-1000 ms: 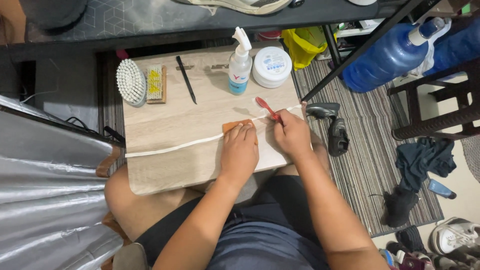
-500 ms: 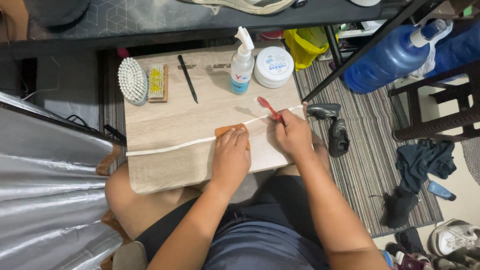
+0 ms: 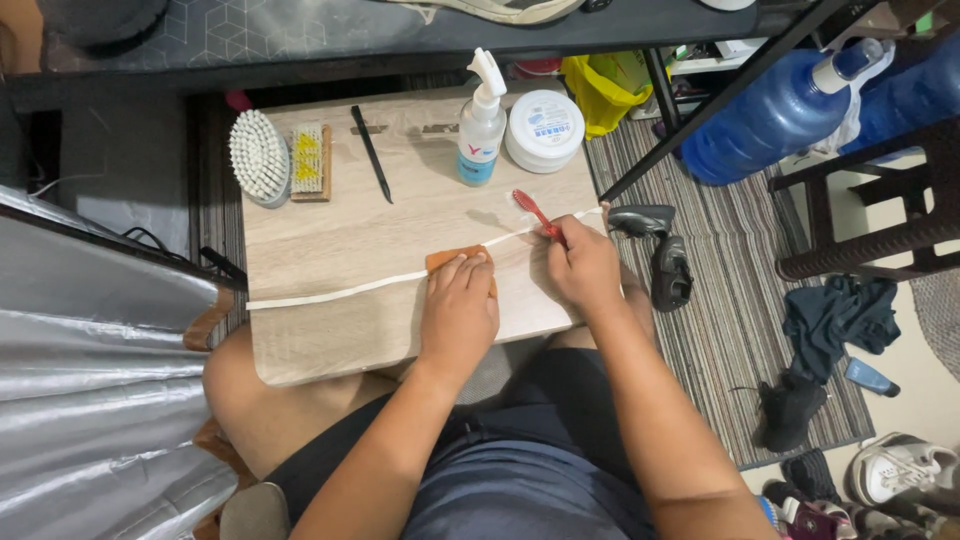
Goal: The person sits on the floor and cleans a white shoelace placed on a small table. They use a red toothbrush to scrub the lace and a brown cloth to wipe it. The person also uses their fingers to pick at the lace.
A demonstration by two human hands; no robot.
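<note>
A long white shoelace (image 3: pixel 340 291) lies stretched across a light wooden board (image 3: pixel 330 240) on my lap. My left hand (image 3: pixel 460 305) presses flat on an orange cloth (image 3: pixel 450 258) that covers part of the lace. My right hand (image 3: pixel 583 265) grips a red toothbrush (image 3: pixel 533 212), its head raised just above the lace near the board's right edge.
At the board's far side lie a white oval brush (image 3: pixel 259 157), a small wooden brush with yellow bristles (image 3: pixel 309 161), a black stick (image 3: pixel 371 153), a spray bottle (image 3: pixel 481 125) and a round white tub (image 3: pixel 545 130). Blue water jugs (image 3: pixel 775 115), shoes and a striped rug (image 3: pixel 720 320) are to the right.
My left hand and the orange cloth have slid a little along the lace. My right hand has stayed nearly still with the toothbrush.
</note>
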